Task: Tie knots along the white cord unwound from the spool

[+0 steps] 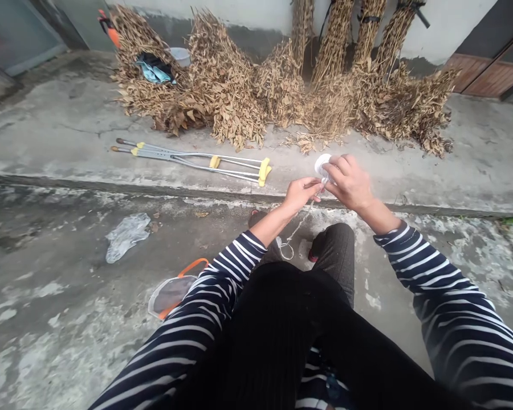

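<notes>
My right hand (pixel 349 181) is closed on a small white round piece (pixel 321 163), ring-like in outline; it may be a spool, though my fingers cover part of it. Close beside it, my left hand (pixel 301 193) has its fingertips pinched together on a white cord (pixel 298 226), just under the round piece. From there the cord runs down between my legs and ends in a loose loop near the ground. Both hands meet in front of me, over the edge of the concrete step.
A pair of crutches (pixel 196 160) with yellow pads lies on the concrete step (pixel 68 131). Dried plant bundles (pixel 231 85) line the wall. On the lower ground are a clear plastic bag (pixel 127 235) and a mesh bag with orange trim (pixel 171 293).
</notes>
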`<state>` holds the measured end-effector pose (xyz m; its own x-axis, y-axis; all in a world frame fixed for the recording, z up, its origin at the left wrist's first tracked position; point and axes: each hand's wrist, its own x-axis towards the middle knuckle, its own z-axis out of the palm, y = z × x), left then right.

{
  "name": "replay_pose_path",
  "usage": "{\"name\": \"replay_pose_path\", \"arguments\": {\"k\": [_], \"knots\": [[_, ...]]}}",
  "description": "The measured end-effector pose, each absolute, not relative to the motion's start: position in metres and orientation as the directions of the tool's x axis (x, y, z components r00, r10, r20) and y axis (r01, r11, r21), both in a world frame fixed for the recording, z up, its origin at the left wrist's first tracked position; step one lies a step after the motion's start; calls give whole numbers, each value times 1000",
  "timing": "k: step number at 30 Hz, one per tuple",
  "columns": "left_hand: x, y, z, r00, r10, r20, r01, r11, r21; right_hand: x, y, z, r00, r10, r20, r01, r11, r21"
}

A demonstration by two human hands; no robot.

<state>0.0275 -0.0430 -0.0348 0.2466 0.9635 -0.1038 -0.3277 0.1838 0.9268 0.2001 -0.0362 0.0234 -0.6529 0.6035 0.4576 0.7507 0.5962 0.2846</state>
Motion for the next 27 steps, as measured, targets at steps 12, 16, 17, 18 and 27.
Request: {"name": "replay_pose_path", "arguments": {"k": [12,16,17,18,27], "knots": [[0,-45,-22,465,825,-321,17,354,935,201,-41,3,-669,594,448,737,610,291],[-3,-41,-18,438,835,-332,135,304,943,199,-36,9,-669,563,486,731,618,290],[-3,-40,-17,436,841,-322,153,283,947,199,-35,10,-657,567,497,739,615,274],[-3,-39,-16,432,848,-308,163,263,951,199,-33,10,-641,574,509,750,609,258],[1,-30,-38,398,861,-318,180,267,947,191,-22,20,-545,591,595,814,544,205]]}}
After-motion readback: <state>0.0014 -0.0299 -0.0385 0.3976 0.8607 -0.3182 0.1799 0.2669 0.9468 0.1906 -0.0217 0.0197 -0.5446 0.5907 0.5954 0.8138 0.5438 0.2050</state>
